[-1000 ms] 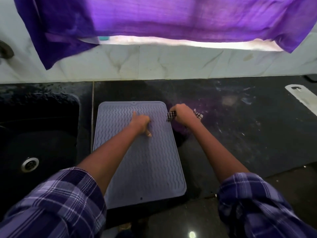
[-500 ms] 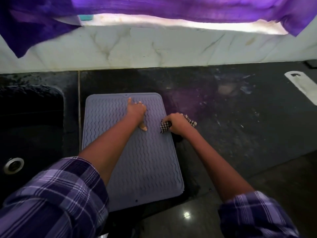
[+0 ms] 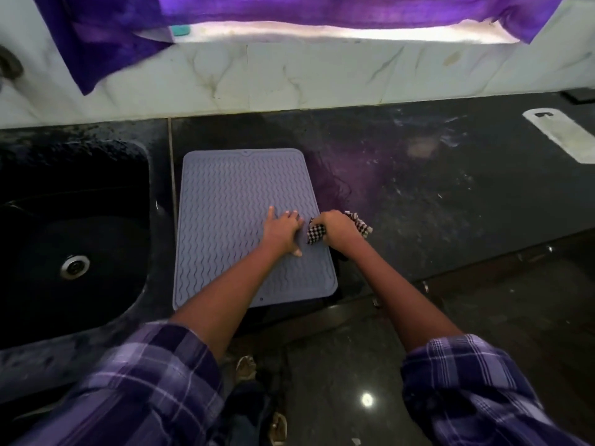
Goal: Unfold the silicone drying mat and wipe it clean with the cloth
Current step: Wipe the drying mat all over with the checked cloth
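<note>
1. Nearest the camera: two checked purple sleeves (image 3: 135, 391), rolled back, forearms reaching out over the worktop (image 3: 418, 194) edge.
2. Left hand (image 3: 283, 231) down flat on the silicone drying mat (image 3: 225, 201), fingers (image 3: 291, 217) spread and straight, thumb out to the side, pinning the mat in place.
3. Right hand (image 3: 336, 228) just beside it at the mat's right edge, fingers curled tight round a bunched black-and-white checked cloth (image 3: 315, 235); one end of the cloth poking out on the mat, the other trailing onto the bare worktop.
4. Mat fully unfolded, lying flat, wavy ribs up, long side running away from the camera, just right of the dark sink (image 3: 74, 220) and touching nothing else.
5. Wiping looks barely begun or mid-stroke at the right margin; most of the ribbed surface seemingly yet to be covered.
6. Risks from here: near edge of the mat close to the worktop lip, so a hard pull toward the body could drag it off; a bunched cloth likely to skip over the grooves and leave dirt in them; the trailing end could pick up grime from the smeared worktop and carry it back on.
7. Farther back: marble-patterned wall tiles (image 3: 289, 69), then a purple curtain (image 3: 322, 8) hanging over the bright window.
</note>
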Motion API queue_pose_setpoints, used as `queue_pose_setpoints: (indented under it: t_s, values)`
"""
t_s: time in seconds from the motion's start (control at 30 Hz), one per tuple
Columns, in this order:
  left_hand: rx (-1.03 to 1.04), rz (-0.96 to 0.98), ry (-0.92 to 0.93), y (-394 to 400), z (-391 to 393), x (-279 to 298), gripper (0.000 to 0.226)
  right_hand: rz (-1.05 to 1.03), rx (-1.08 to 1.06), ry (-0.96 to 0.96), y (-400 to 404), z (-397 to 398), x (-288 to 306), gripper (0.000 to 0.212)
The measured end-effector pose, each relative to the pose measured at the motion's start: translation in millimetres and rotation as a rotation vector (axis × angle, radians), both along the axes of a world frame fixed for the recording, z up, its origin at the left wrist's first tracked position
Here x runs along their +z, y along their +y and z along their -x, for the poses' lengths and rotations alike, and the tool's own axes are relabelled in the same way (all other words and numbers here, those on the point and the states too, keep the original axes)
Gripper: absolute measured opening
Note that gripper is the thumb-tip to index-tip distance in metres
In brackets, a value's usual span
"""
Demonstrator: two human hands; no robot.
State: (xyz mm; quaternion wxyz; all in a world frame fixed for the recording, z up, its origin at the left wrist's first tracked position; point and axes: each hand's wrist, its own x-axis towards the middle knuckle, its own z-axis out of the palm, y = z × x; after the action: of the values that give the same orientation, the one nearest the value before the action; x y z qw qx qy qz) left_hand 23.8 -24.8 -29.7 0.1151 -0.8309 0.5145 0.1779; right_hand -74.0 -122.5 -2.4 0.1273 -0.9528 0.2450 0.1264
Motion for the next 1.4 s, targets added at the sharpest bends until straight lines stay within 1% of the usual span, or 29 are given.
queue_pose_setpoints:
  t_s: [0.13,0.23,0.33,0.43,0.5,0.57,0.67,0.73,0.77,0.8,0.9,0.93,1.0,1.07,1.17,1.27,1.33,1.4]
  values:
    - [-0.001,0.0,-0.032,1,-1,0,0.085,-0.035,-0.012,0.024,25,38,-4,0.037]
    - [0.007,-0.019,-0.058,0,2,-1,0.086,-0.031,0.027,0.056,43,70,-8,0.038]
    - [0.003,-0.006,-0.057,1,3,4,0.086,-0.042,0.07,0.13,51,89,-5,0.044]
    - [0.01,0.013,-0.034,12,4,6,0.079,-0.037,0.081,0.175,50,84,12,0.042]
    - [0.048,0.027,-0.023,30,-3,8,0.07,-0.004,0.089,0.105,53,67,23,0.039]
    - [0.125,0.026,-0.042,54,-15,11,0.066,-0.014,0.131,0.041,69,40,27,0.037]
    - [0.243,-0.011,-0.095,90,-33,10,0.067,-0.068,0.273,0.098,115,16,14,0.034]
    - [0.269,-0.037,-0.092,104,-36,5,0.068,-0.002,0.409,0.05,139,24,1,0.04]
    - [0.262,-0.036,-0.095,105,-37,4,0.068,0.021,0.441,0.049,140,30,-1,0.042]
    - [0.258,-0.029,-0.102,105,-37,3,0.068,0.029,0.451,0.073,135,33,-1,0.044]
    - [0.258,-0.033,-0.095,103,-33,7,0.072,0.007,0.433,0.236,112,39,10,0.041]
    - [0.261,-0.032,-0.095,103,-33,7,0.073,0.007,0.426,0.261,105,36,17,0.041]
    - [0.265,-0.027,-0.093,102,-35,6,0.073,0.021,0.374,0.25,95,22,22,0.04]
    - [0.259,-0.015,-0.076,101,-38,6,0.073,0.035,0.334,0.279,98,3,24,0.04]
    - [0.243,-0.007,-0.023,100,-43,10,0.069,0.101,0.396,0.438,118,-8,11,0.04]
    - [0.21,-0.034,0.001,99,-52,17,0.066,0.066,0.391,0.429,109,1,15,0.039]
    - [0.195,-0.047,0.015,99,-61,24,0.063,-0.051,0.372,0.407,83,0,32,0.038]
    - [0.218,0.005,0.035,100,-74,30,0.051,-0.18,0.312,0.337,52,-8,56,0.036]
